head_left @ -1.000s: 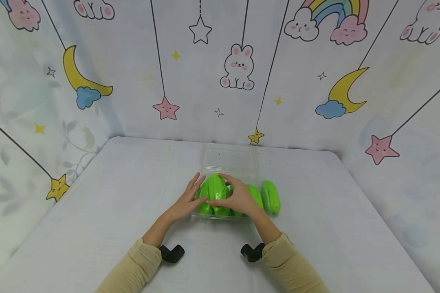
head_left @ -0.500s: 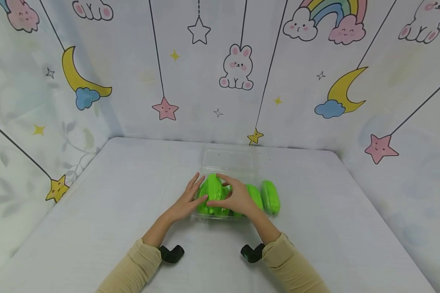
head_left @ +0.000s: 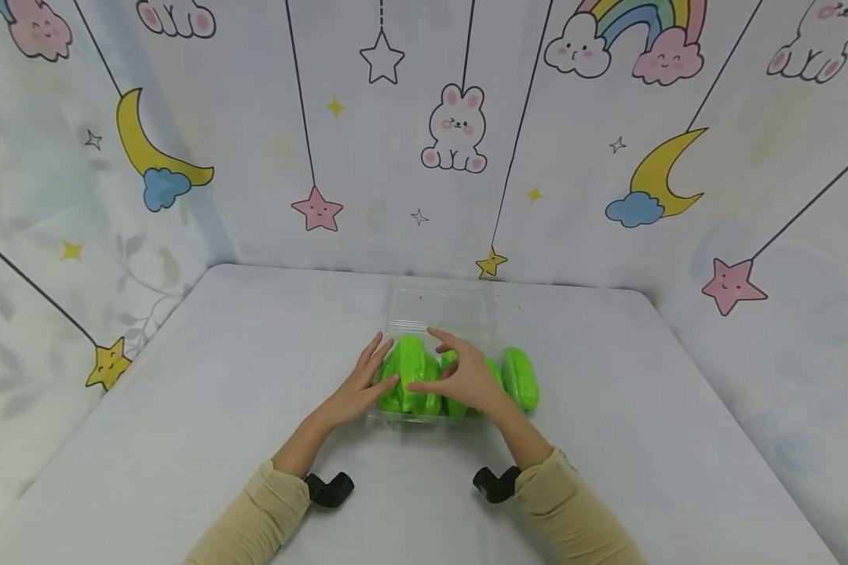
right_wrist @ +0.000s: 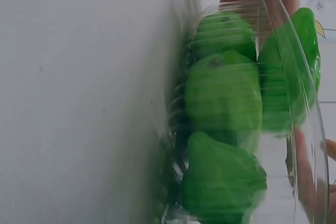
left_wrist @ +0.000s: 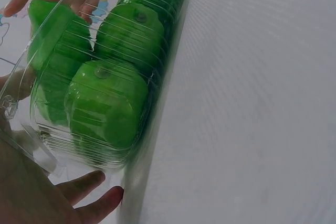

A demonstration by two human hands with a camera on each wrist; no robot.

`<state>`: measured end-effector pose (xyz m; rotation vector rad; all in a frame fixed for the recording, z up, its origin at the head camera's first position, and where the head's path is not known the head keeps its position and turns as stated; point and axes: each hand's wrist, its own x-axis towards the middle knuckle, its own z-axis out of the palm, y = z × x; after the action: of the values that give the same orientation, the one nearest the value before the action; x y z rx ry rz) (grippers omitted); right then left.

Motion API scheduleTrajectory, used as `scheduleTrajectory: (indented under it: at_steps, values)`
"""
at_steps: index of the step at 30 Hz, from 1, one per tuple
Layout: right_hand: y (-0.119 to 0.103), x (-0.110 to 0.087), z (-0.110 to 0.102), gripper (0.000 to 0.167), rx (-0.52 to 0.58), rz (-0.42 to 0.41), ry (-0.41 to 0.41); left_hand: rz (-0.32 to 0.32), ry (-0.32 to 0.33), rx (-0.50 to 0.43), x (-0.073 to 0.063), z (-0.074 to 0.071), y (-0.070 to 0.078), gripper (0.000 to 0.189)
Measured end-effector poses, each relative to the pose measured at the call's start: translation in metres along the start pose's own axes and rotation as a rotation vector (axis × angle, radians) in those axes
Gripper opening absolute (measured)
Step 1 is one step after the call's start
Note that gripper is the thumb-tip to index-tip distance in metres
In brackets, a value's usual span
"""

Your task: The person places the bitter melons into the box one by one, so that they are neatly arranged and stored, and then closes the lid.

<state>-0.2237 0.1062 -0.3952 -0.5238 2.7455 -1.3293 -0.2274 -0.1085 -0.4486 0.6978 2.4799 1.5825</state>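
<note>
Several bright green ribbed star fruits lie in a clear plastic clamshell box [head_left: 415, 420], whose lid [head_left: 441, 306] is laid back. One star fruit [head_left: 412, 362] sits on top of the others at the box's left end. My left hand [head_left: 353, 399] is at the left side of the box with straight, spread fingers, its thumb tip beside the top fruit. My right hand [head_left: 472, 380] is over the box, thumb and fingers apart around nothing, just right of that fruit. Lower star fruits [left_wrist: 107, 103] show through the clear wall in the left wrist view.
Another star fruit [head_left: 520, 379] lies on the white table [head_left: 268, 329], just right of the box. A patterned cloth wall [head_left: 367, 157] stands behind the table. Black wrist devices [head_left: 330, 490] hang below both forearms.
The top star fruit has turned and settled slightly left in the box. My right hand has let go of it and drawn back to the right. My left hand has hardly moved.
</note>
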Motion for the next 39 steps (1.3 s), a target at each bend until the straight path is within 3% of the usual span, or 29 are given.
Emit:
scheduleTrajectory:
  at_steps: [13,17,25,33,39]
  values:
    - [0.007,-0.008,-0.023,0.091,-0.024,-0.051,0.088,0.019,0.028,0.042,-0.001,0.002,0.001,0.065]
    - [0.008,-0.011,-0.032,0.091,-0.021,-0.025,0.088,0.024,0.032,0.024,-0.002,0.002,0.002,0.065]
    - [0.014,-0.014,-0.049,0.091,-0.040,-0.005,0.074,0.117,0.066,0.046,-0.004,0.004,0.001,0.067]
    - [0.023,-0.020,-0.067,0.090,-0.043,0.005,0.083,0.025,0.034,0.033,-0.001,0.002,0.001,0.064]
    - [0.032,-0.024,-0.079,0.091,-0.078,0.012,0.088,0.022,0.028,0.045,-0.002,0.002,0.003,0.063]
